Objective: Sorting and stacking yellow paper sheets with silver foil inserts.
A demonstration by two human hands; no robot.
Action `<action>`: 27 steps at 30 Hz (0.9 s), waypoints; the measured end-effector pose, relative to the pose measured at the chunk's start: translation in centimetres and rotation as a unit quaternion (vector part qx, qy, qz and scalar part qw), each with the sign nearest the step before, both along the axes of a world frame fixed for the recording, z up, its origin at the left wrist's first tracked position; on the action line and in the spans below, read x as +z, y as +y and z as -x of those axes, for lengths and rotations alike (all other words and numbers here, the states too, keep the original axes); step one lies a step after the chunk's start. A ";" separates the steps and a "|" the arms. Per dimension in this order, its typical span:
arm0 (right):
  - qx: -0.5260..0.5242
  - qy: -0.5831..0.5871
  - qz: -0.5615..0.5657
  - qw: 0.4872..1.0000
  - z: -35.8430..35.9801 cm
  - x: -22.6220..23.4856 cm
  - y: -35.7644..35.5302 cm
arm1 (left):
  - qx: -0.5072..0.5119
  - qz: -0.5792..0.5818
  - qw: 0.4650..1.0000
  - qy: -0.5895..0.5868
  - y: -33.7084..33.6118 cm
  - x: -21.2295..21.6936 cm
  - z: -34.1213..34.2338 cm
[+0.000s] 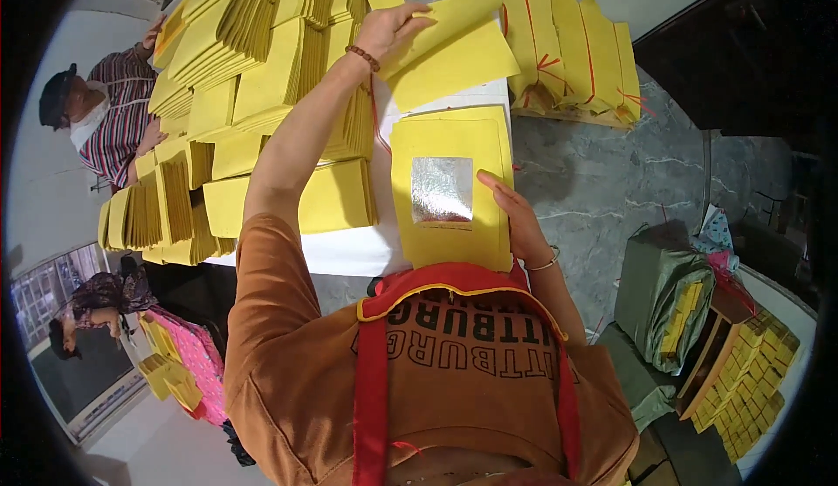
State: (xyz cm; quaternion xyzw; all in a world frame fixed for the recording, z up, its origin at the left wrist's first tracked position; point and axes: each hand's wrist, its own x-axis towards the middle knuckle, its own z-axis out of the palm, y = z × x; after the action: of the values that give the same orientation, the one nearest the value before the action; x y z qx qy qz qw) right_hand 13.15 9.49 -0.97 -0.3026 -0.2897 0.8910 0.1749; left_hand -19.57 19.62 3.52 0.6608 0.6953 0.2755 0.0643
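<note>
Hands (393, 27) (511, 211) at yellow sheets' (449, 250) edges.

The left arm stretches far forward, bare from the short sleeve on, its wrist ringed by a bead bracelet. The left hand (391, 30) lies palm down, fingers spread and lightly curled. The right hand (511, 215) stays near the body, fingers straight and together, pointing far-left, a thin bangle on its wrist.
</note>
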 end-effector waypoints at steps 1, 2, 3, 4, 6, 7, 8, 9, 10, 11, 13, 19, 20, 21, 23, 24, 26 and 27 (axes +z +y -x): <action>0.000 0.001 -0.001 1.000 0.0 0.1 0.0 | -0.023 0.025 0.998 -0.045 -0.3 0.2 0.0; 0.000 0.001 -0.004 1.000 0.1 0.1 0.0 | -0.024 0.024 0.998 -0.045 -0.6 0.3 -0.2; 0.001 0.001 -0.007 1.000 0.1 0.1 0.0 | -0.041 0.028 0.998 -0.024 -1.1 0.3 -0.5; 0.000 0.001 -0.008 1.000 0.0 0.1 -0.2 | -0.058 0.032 0.998 -0.002 -1.7 0.3 -0.9; -0.003 0.011 -0.017 1.000 -0.1 0.0 -0.2 | -0.068 0.054 0.996 -0.009 -2.7 1.8 -2.3; -0.005 0.011 -0.018 1.000 0.0 0.1 -0.2 | -0.115 -0.008 0.993 0.010 -3.1 2.0 -2.6; -0.001 0.018 -0.007 1.000 0.0 0.3 -0.2 | -0.164 -0.070 0.984 0.028 -3.6 2.1 -3.1; 0.001 0.024 0.004 1.000 0.0 0.4 -0.1 | -0.180 -0.060 0.982 0.022 -4.4 3.4 -4.4; -0.007 0.023 0.006 1.000 0.2 0.1 0.1 | -0.187 -0.058 0.980 0.019 -5.1 4.2 -5.3; 0.007 0.011 0.040 0.999 0.5 -0.1 0.4 | -0.236 -0.079 0.968 0.024 -6.1 5.1 -6.1; 0.014 -0.005 0.079 0.997 0.5 -0.9 0.5 | -0.291 -0.097 0.952 0.023 -7.9 5.5 -7.7; -0.131 0.074 0.133 0.980 0.1 -0.6 0.5 | -0.285 -0.063 0.951 0.105 -12.1 2.3 -8.8; -0.132 0.073 0.134 0.980 0.1 -0.4 0.4 | -0.285 -0.063 0.951 0.104 -12.6 1.3 -8.6; -0.134 0.060 0.120 0.982 0.1 -0.4 0.4 | -0.255 -0.005 0.966 0.040 -13.4 0.5 -8.4; -0.133 0.046 0.105 0.985 -0.2 -0.6 0.5 | -0.219 0.052 0.974 -0.026 -14.4 -0.5 -7.9; -0.126 0.101 0.126 0.979 -0.5 -0.7 0.6 | -0.206 0.046 0.976 -0.057 -14.6 -0.7 -7.7; -0.115 0.157 0.145 0.970 -0.7 -0.6 0.9 | -0.192 0.039 0.977 -0.088 -15.0 -0.9 -7.4; -0.078 0.169 0.183 0.965 -0.7 -0.3 1.1 | -0.197 0.036 0.976 -0.091 -15.2 -0.9 -7.3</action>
State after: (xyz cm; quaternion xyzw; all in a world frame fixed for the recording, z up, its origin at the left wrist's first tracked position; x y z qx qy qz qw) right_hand 13.88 10.57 -1.31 -0.1967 -0.0630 0.9506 0.2319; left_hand -12.27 4.42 2.59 0.7541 0.5522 0.2912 0.2042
